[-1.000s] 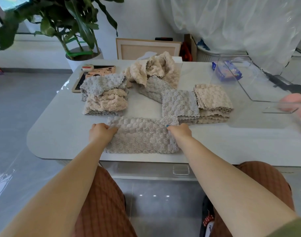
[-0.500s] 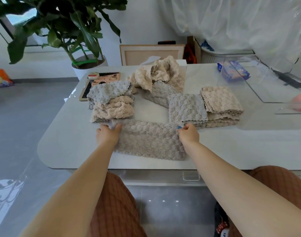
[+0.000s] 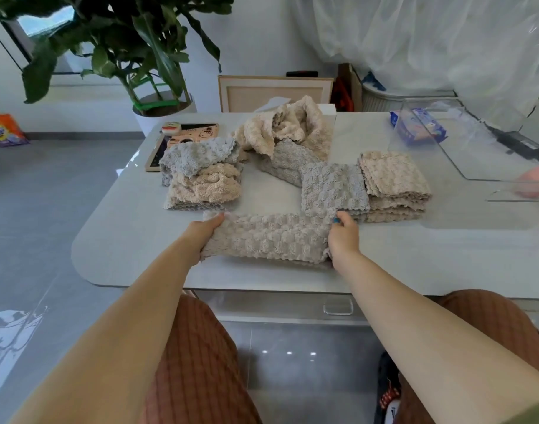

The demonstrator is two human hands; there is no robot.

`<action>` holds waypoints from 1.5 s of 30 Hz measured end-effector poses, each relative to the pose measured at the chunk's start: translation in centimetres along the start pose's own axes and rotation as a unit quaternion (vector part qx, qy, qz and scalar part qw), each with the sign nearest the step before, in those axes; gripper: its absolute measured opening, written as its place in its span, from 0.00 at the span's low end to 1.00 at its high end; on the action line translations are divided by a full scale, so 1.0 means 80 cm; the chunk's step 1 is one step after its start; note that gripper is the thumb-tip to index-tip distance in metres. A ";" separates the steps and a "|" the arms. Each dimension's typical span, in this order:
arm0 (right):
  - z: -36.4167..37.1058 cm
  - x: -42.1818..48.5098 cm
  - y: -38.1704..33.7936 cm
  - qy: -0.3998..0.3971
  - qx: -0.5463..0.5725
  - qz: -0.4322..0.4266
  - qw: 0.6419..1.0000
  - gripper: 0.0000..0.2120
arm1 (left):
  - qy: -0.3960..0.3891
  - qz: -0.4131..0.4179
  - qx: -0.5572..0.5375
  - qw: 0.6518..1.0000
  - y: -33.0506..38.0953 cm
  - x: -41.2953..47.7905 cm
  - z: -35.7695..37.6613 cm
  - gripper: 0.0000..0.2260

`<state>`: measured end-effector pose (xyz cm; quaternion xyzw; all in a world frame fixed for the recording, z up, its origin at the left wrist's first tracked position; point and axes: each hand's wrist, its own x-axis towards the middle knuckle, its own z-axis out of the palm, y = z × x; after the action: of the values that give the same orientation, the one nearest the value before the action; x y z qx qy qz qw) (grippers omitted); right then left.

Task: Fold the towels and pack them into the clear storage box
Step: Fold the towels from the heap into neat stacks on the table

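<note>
The beige waffle-textured towel [image 3: 271,237], folded into a long band, lies flat on the pale grey bench [image 3: 115,240] near its front edge; the left grip [image 3: 202,234] is clamped on the band's left end, thumb on top, fingers curled round the edge; the right grip [image 3: 343,232] pinches the right end, so both ends are held at once. Just behind the right end sits a folded grey towel stack [image 3: 332,186], with a folded beige towel stack [image 3: 395,182] beside it; a rumpled grey-and-beige pile [image 3: 201,179] lies just behind the left end; a loose towel heap [image 3: 280,133] sits farther back. The clear plastic storage box [image 3: 464,154] stands at the bench's right; bare bench top shows between it and the band, and left of the left grip.
</note>
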<state>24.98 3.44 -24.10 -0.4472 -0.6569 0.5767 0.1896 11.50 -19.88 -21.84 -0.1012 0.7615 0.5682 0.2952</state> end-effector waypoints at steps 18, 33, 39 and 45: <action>0.037 -0.073 -0.073 -0.128 -0.024 -0.136 0.982 0.25 | 0.046 0.069 0.040 0.996 -0.021 -0.003 -0.005 0.15; 0.115 -0.097 -0.050 -0.113 -0.011 -0.120 0.986 0.08 | 0.000 0.073 0.000 0.997 -0.030 -0.006 -0.014 0.33; 0.103 -0.079 -0.032 -0.233 -0.177 0.035 0.956 0.15 | 0.055 0.107 0.005 0.993 -0.028 -0.010 0.004 0.19; 0.064 -0.049 -0.055 -0.117 -0.069 -0.104 0.985 0.10 | 0.038 0.166 -0.025 0.985 -0.005 -0.022 0.044 0.15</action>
<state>21.55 -2.43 -20.34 -0.3174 -0.7558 0.5557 0.1390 14.25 -17.09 -21.82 -0.0025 0.7640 0.6238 0.1647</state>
